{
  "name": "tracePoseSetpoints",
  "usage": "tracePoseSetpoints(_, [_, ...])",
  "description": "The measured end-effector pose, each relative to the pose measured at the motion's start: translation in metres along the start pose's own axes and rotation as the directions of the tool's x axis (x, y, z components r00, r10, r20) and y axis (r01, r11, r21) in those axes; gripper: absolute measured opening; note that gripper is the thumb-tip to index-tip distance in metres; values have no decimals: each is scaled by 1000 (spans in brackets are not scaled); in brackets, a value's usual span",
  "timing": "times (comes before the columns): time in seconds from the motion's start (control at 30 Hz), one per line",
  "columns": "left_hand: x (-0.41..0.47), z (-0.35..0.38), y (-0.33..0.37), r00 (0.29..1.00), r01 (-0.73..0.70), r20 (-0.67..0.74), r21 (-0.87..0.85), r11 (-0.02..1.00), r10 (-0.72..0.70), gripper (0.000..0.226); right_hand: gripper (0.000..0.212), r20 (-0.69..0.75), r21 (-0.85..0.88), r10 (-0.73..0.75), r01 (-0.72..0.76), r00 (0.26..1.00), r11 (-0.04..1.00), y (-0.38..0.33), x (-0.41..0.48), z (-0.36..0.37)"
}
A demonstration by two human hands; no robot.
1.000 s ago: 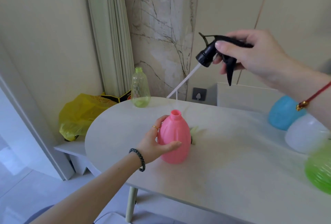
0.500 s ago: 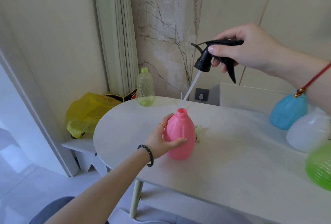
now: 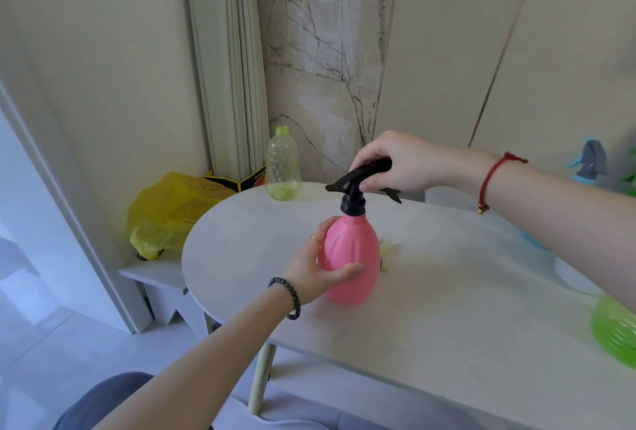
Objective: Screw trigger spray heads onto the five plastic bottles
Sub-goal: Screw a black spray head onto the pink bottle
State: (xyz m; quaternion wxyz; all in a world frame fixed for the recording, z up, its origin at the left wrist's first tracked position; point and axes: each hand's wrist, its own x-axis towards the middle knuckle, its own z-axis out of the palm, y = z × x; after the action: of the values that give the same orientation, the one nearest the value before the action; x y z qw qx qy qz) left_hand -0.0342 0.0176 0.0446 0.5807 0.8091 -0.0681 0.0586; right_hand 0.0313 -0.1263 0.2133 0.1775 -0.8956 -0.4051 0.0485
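Note:
A pink bottle (image 3: 354,250) stands upright on the pale table (image 3: 430,309), and my left hand (image 3: 316,268) wraps around its left side. A black trigger spray head (image 3: 354,193) sits on the bottle's neck with its collar down over the mouth; my right hand (image 3: 395,164) grips the top of it. The dip tube is hidden inside the bottle. A clear yellow-green bottle (image 3: 283,166) with no head stands at the table's far edge. Behind my right arm I see a blue bottle with a spray head (image 3: 588,161), a white bottle (image 3: 574,280) and a green bottle (image 3: 616,329).
A yellow plastic bag (image 3: 172,209) lies on a low bench left of the table, beside a curtain (image 3: 227,61). A small pale green scrap (image 3: 387,254) lies on the table just behind the pink bottle. The table's rounded front edge is close to me.
My right hand has brought the black spray head down from the air; its tube has gone into the pink bottle and the collar now rests on the neck. My left hand stays on the bottle.

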Motion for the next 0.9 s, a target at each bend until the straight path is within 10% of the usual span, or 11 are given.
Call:
tracePoseSetpoints(0.33, [1,2,-2,1000,-18,-17,-17,1000,18,62,10,110,-267,176,-142,978,953,-15,2,-4])
tracePoseSetpoints(0.7, [1,3,1,999,-26,-25,-22,999,25,63,45,247,-121,484,-469,839,875,-34,14,3])
tracePoseSetpoints(0.9, [2,2,1,1000,-27,-16,-5,1000,26,64,53,285,-324,95,2,954,946,-29,9,-26])
